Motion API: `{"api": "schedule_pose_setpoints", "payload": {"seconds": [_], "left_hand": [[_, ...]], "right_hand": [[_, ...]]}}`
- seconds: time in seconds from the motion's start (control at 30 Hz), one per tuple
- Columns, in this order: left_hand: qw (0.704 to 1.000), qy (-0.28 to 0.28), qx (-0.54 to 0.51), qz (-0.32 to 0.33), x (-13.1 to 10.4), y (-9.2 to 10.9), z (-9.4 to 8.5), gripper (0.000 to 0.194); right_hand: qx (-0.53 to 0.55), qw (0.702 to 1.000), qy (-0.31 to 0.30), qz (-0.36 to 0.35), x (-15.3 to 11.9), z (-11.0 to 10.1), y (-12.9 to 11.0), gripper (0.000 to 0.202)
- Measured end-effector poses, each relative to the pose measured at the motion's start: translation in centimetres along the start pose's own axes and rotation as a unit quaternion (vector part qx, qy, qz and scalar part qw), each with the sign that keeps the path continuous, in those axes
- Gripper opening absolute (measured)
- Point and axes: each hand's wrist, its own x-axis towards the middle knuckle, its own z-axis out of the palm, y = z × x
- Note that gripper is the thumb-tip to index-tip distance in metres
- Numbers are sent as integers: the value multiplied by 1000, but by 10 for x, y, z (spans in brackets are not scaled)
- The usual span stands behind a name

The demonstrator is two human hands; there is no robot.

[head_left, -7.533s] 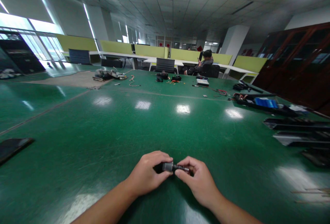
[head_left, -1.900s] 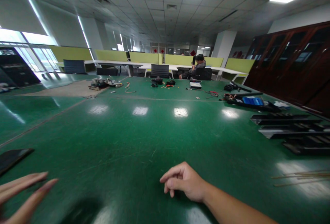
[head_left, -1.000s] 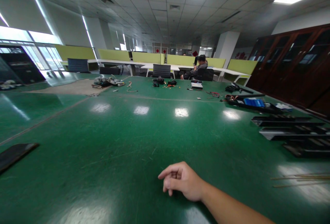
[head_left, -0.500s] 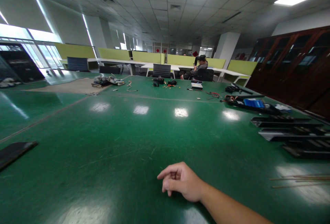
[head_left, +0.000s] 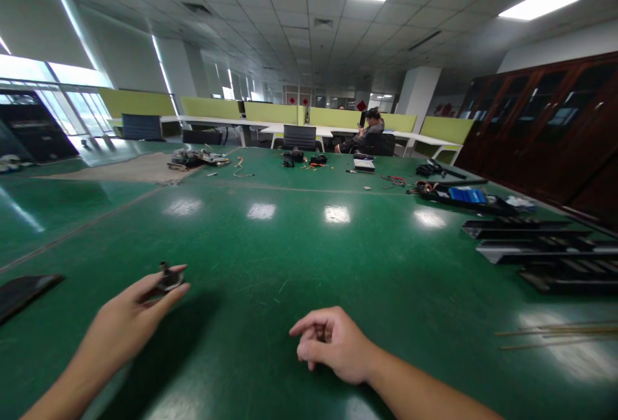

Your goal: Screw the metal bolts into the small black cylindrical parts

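Note:
My left hand (head_left: 128,317) is raised over the left part of the green table (head_left: 251,259). Its thumb and fingers close on a small dark metal part (head_left: 170,277) with a short upright stem and a rounder, shinier base; its exact kind I cannot make out. My right hand (head_left: 335,346) rests on or just above the table near the front middle. Its index finger points left, the other fingers curl loosely, and a gap shows between index finger and thumb with nothing in it.
A dark flat panel (head_left: 26,294) lies at the left edge. Black metal channels (head_left: 541,249) and thin rods (head_left: 555,333) occupy the right side, with a tray holding blue items (head_left: 466,195) behind them. Tools and cables lie along the far side; a person (head_left: 371,129) sits beyond.
My left hand has come into view from the lower left with the small metal part in its fingers. The right hand keeps its pose. The view has tilted slightly.

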Motion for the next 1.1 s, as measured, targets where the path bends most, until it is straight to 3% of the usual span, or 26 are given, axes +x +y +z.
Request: {"api": "schedule_pose_setpoints", "payload": {"seconds": [0.07, 0.23, 0.37, 0.5, 0.63, 0.9, 1.1], "left_hand": [[995, -73, -71, -4, 19, 23, 28, 51], [977, -128, -127, 114, 27, 101, 96, 43], [965, -156, -168, 124, 11, 121, 130, 52], [951, -184, -182, 167, 2, 118, 139, 34], [931, -218, -223, 190, 1, 118, 138, 37], [909, -224, -271, 224, -2, 118, 140, 39], [909, -202, -278, 235, -4, 119, 141, 37]], "right_hand": [[6, 999, 46, -23, 1, -2, -2, 36], [-31, 985, 161, -44, 4, -10, -7, 28], [-60, 954, 282, -80, 12, -16, -3, 27], [-109, 942, 310, -70, 19, -19, 7, 52], [-134, 947, 288, -50, 21, -20, 11, 58], [-134, 957, 256, -30, 23, -22, 13, 40], [-170, 953, 251, -27, 22, -23, 7, 30]]}}
